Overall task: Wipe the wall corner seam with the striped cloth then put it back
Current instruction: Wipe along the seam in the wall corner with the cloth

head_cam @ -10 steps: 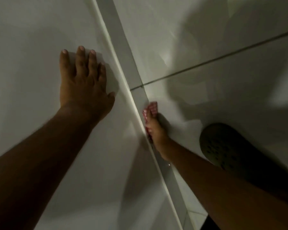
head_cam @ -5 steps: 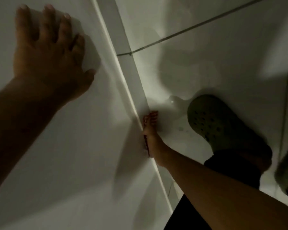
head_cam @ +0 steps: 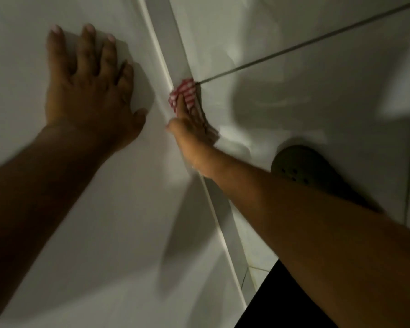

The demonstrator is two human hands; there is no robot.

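A red-and-white striped cloth is bunched under the fingers of my right hand, pressed against the pale seam strip where the white wall meets the tiled floor. Most of the cloth is hidden beneath the fingers. My left hand lies flat on the white wall to the left of the seam, fingers spread, holding nothing.
Glossy white floor tiles with a dark grout line fill the right side. A dark green perforated clog stands on the tiles behind my right forearm. Dark clothing shows at the bottom right corner.
My right hand has slid the cloth up along the seam to the grout line. The view has shifted, so my left hand sits lower and further right in frame.
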